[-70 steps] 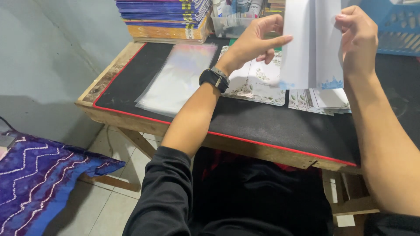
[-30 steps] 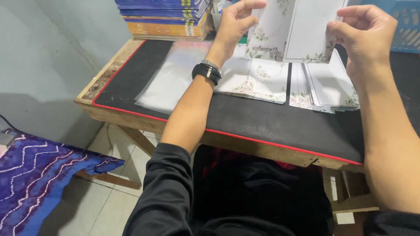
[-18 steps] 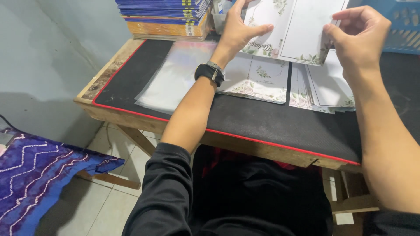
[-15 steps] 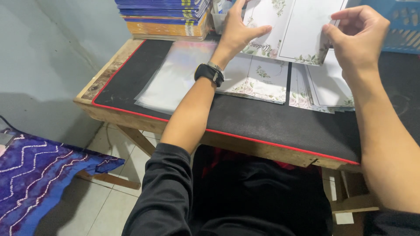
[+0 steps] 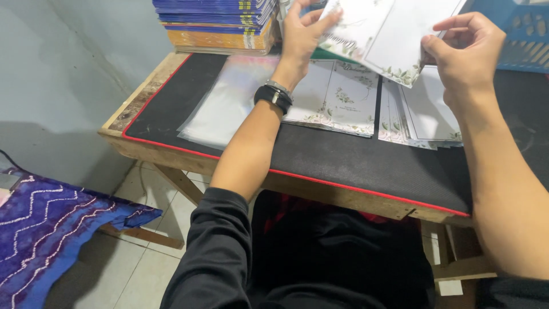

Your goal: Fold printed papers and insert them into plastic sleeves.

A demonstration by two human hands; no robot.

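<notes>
While both hands, left hand (image 5: 300,31) and right hand (image 5: 466,48), pinch a flowered card (image 5: 389,31) above the bench (image 5: 354,166), folding seems underway, needing aligned edges.

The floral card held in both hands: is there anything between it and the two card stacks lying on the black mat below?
Nothing visible. The floral card hangs between the left hand and right hand, above the card stacks; only open air lies between them.

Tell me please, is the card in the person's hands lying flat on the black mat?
No, the card is lifted above the black mat, gripped by the left hand and the right hand at its edges.
</notes>
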